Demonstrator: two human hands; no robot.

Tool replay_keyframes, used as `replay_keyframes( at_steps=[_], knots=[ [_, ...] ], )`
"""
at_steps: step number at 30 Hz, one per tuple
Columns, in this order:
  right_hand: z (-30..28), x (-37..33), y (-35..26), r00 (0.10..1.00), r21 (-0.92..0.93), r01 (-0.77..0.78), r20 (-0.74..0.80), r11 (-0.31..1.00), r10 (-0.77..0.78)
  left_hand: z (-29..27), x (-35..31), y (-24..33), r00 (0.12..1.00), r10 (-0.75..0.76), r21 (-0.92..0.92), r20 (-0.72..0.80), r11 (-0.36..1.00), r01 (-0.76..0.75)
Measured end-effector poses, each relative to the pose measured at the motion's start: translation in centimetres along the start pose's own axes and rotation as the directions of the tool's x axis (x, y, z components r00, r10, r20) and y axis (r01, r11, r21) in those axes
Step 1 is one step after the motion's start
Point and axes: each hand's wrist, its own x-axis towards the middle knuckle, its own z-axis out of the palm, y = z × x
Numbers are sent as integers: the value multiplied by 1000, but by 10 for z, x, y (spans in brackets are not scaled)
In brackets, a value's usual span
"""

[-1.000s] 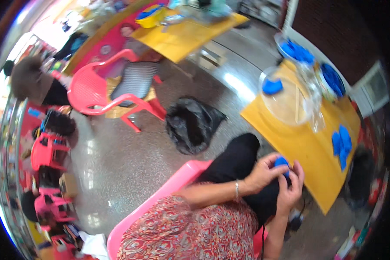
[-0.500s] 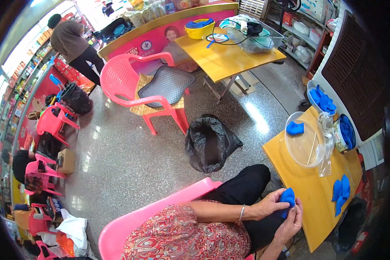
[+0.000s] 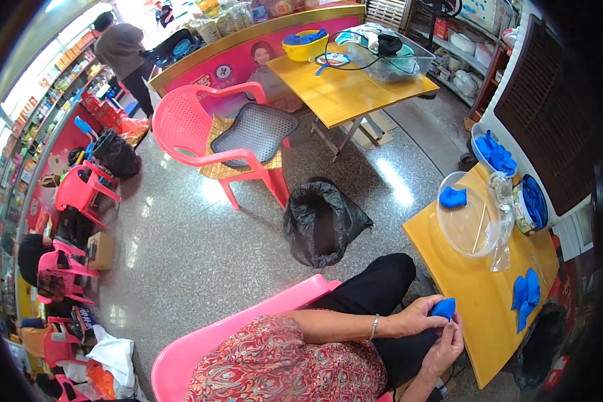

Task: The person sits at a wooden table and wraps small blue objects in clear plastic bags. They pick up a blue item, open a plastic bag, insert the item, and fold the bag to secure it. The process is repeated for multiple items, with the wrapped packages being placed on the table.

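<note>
A small blue fabric-like piece is held by both of my hands, close to the left edge of the near yellow table. My left hand, with a bracelet at the wrist, pinches it from the left. From below, the fingers of my right hand close on its lower end, and they hide part of it. Several similar blue pieces lie on the tabletop to the right of my hands. Farther back, one blue piece rests in a clear round plastic tray beside a thin stick.
Behind the tray stand a bowl and a tub of blue pieces. A black bag sits open on the floor ahead. Beyond it are a pink chair and another yellow table. A person stands far left.
The blue piece has turned in my fingers and shows a more rounded, pointed shape. My hands stay in nearly the same place. The far person has shifted right.
</note>
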Motion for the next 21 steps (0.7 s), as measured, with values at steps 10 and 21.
replay_keyframes(
  at_steps=[10,21],
  knots=[
    [-18,6,-32,988,-207,-109,82,972,128,16,-3,18,987,-135,70,85,989,129],
    [-32,13,-17,993,-229,-72,70,971,90,11,-19,0,950,-311,-31,12,950,311]
  ],
)
